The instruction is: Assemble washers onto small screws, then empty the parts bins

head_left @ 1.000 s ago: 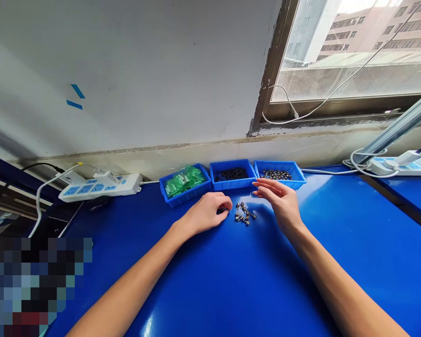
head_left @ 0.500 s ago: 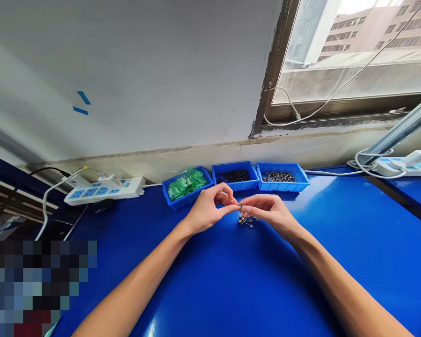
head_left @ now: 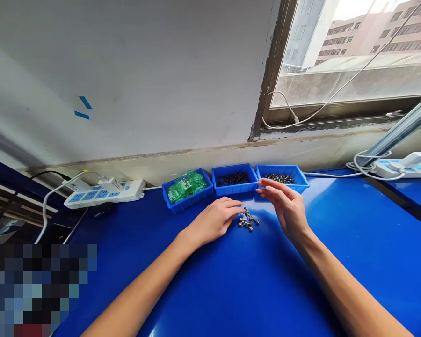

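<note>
My left hand is low over the blue table, fingers stretched forward and slightly apart. Its fingertips reach the left edge of a small pile of metal screws, which seem to carry nuts or washers. One screw is right by the fingertips; whether they touch it is hard to see. My right hand is raised, fingers extended, just in front of the right blue bin, which contains shiny small metal parts. Nothing shows between its fingers. The middle blue bin has dark screws in it.
A third blue bin on the left contains green plastic packets. White power strips with cables are at the back left and back right. The wall and window sill bound the table behind, and a metal post slants at right.
Both hands were together, pinching a small piece above the pile. They have parted: the right rose toward the right bin and its fingers opened; the left lowered to the pile and loosened.
</note>
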{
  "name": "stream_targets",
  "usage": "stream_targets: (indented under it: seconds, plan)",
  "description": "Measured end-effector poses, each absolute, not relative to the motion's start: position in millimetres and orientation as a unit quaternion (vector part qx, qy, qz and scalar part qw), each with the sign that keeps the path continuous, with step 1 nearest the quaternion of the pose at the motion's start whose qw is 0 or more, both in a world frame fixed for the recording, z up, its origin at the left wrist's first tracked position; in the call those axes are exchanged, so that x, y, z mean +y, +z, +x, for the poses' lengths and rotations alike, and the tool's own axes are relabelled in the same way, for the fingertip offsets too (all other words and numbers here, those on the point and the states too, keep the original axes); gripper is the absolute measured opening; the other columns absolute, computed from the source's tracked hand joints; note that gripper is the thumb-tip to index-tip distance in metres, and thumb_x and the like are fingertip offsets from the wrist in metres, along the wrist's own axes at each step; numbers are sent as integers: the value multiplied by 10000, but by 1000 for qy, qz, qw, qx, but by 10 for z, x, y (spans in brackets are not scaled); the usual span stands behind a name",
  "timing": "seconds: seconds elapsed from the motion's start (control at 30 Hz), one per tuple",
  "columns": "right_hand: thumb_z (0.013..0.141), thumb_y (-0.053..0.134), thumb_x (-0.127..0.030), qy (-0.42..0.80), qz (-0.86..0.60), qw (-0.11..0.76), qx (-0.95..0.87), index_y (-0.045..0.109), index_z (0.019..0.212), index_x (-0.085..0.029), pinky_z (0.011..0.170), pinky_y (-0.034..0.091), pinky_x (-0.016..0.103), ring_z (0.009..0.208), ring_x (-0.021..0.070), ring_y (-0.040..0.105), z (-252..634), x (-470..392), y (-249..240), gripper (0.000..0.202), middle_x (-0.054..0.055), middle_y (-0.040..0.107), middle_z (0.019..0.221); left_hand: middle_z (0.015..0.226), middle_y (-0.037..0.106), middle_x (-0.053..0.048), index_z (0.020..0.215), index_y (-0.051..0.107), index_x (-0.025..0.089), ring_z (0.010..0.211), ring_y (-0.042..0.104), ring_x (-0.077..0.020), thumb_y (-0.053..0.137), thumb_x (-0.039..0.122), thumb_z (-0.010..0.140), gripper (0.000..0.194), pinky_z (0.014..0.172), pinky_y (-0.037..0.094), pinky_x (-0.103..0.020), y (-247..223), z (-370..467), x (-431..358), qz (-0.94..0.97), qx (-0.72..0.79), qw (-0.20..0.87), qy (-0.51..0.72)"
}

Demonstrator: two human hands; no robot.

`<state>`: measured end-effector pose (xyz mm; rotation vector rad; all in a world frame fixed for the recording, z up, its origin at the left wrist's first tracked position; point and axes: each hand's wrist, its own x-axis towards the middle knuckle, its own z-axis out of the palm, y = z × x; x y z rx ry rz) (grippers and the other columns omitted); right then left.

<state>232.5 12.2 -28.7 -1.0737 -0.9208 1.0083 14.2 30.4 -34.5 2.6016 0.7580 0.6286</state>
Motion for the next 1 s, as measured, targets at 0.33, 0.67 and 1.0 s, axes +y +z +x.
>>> stream_targets:
  seconds: [0.33,0.67,1.0]
  plan:
    - [637,790,-314,429,-491,672,-351,803,963,-242,776,583,390,856,254,770,2311,123,-237,335,87,795,1128,1066,753,-89,1039,732,177,996,674,-233,523,133,1009,215,866,544,-341,-371,129,311,931,306,109,165]
    - [719,763,-348,444,-483,632,-412,797,928,-231,769,582,395,738,210,740,2302,101,-270,242,69,808,1005,1004,708,-74,1020,695,190,956,652,-211,529,133,998,178,841,534,-300,-356,77,353,914,340,151,163]
    - [706,826,-462,444,-486,566,-496,804,910,-221,745,604,392,693,213,735,2269,65,-235,317,67,815,884,962,738,-58,946,690,187,897,700,-194,589,105,923,132,851,559,-303,-295,114,329,868,351,245,252]
